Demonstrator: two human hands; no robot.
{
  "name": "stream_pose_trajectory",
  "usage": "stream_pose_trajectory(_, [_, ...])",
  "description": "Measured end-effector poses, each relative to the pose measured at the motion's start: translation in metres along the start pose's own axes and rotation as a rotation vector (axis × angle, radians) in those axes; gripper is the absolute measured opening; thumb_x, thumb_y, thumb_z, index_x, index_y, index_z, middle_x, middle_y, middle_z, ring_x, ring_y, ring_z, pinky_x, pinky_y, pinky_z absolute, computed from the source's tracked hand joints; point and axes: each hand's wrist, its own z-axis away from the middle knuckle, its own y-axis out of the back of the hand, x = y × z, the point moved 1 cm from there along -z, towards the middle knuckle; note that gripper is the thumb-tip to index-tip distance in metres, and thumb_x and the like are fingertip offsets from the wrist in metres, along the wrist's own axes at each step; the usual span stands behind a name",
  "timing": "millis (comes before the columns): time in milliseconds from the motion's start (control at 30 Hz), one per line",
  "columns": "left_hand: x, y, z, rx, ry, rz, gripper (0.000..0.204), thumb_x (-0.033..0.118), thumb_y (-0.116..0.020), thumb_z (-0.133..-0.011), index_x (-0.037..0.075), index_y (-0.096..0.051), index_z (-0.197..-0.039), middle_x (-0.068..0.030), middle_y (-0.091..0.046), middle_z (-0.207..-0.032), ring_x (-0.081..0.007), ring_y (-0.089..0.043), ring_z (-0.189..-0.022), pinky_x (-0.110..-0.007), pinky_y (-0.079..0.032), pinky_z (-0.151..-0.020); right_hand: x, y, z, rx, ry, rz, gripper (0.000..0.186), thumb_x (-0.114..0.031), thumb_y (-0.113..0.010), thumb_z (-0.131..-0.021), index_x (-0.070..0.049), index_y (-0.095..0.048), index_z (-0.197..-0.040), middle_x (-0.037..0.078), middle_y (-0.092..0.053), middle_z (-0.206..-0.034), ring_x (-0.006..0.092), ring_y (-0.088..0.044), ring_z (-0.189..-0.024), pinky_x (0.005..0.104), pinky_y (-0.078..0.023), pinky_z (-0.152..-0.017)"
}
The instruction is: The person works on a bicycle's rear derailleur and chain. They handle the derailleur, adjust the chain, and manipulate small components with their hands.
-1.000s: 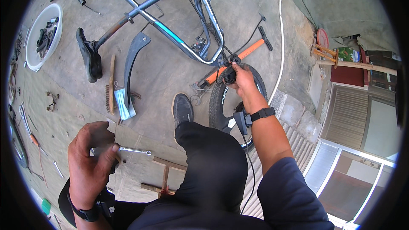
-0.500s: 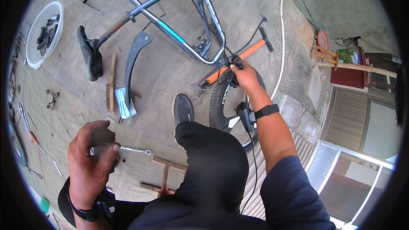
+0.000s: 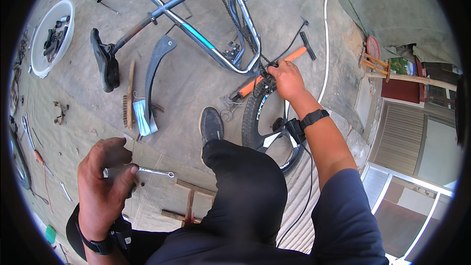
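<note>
My left hand (image 3: 105, 179) is at the lower left, its fingers curled round a silver combination wrench (image 3: 157, 172) whose ring end sticks out to the right. Further off, my right hand (image 3: 288, 79) reaches over the top of a wheel (image 3: 251, 118) and grips a dark bicycle part, apparently the rear derailleur (image 3: 268, 79); the fingers hide much of it. A chain (image 3: 253, 44) runs to it from the crank of the blue-grey bicycle frame (image 3: 196, 34). The wheel, with white-marked spokes and a sprocket cluster, lies beside the frame's rear end.
An orange hand pump (image 3: 250, 87) lies by the wheel. A black mudguard (image 3: 156, 68), a wooden brush (image 3: 130, 95) and a blue face mask (image 3: 145, 118) lie on the ground. At left stands a white basin (image 3: 68, 44) of parts. A white hose (image 3: 326, 39) crosses at right.
My right hand has shifted slightly right and up, and its wrist has turned a little. The dark part moved with it. My left hand keeps its place with the wrench.
</note>
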Motion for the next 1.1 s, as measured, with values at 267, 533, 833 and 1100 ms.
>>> stream_pose_trajectory(267, [0.003,-0.001,0.0,0.001,0.025,-0.006,0.044,-0.011,-0.074,-0.078,-0.002,-0.06,-0.118,-0.0127,-0.069,-0.098,-0.0201,-0.07,-0.085,-0.032,-0.056,-0.075,0.009,0.001,0.003,0.1,0.014,-0.081,0.031,0.0,-0.066,-0.08,-0.014,-0.071,-0.107,0.013,-0.061,-0.106,0.0359,-0.06,-0.107,0.0448,-0.049,-0.096])
stream_pose_trajectory(533, [0.007,-0.006,-0.003,-0.032,0.004,-0.012,0.044,-0.007,-0.075,-0.08,-0.002,-0.059,-0.121,-0.0137,-0.069,-0.099,-0.0208,-0.07,-0.086,-0.032,-0.056,-0.076,0.025,0.02,0.03,0.077,-0.387,-0.899,0.037,-0.006,-0.077,-0.086,-0.004,-0.061,-0.119,0.01,-0.065,-0.112,0.0226,-0.069,-0.096,0.0322,-0.055,-0.083])
stream_pose_trajectory(833, [0.024,-0.045,-0.002,-0.135,0.027,0.472,0.085,0.032,-0.086,-0.083,-0.003,-0.041,-0.145,-0.0182,-0.061,-0.131,-0.0261,-0.063,-0.118,-0.039,-0.05,-0.1,-0.149,0.189,0.032,-0.277,0.244,-1.485,0.063,-0.012,-0.086,-0.082,-0.006,-0.048,-0.133,0.008,-0.06,-0.111,0.0146,-0.061,-0.103,0.0306,-0.054,-0.09])
stream_pose_trajectory(1100, [0.059,-0.039,-0.01,-0.165,-0.038,0.888,0.073,0.04,-0.07,-0.097,0.001,-0.035,-0.148,-0.0154,-0.059,-0.135,-0.0212,-0.066,-0.107,-0.031,-0.056,-0.077,-0.201,0.245,0.04,-0.251,0.361,-1.735,0.051,-0.019,-0.081,-0.089,0.001,-0.055,-0.128,0.01,-0.064,-0.112,0.0157,-0.065,-0.099,0.0318,-0.058,-0.082])
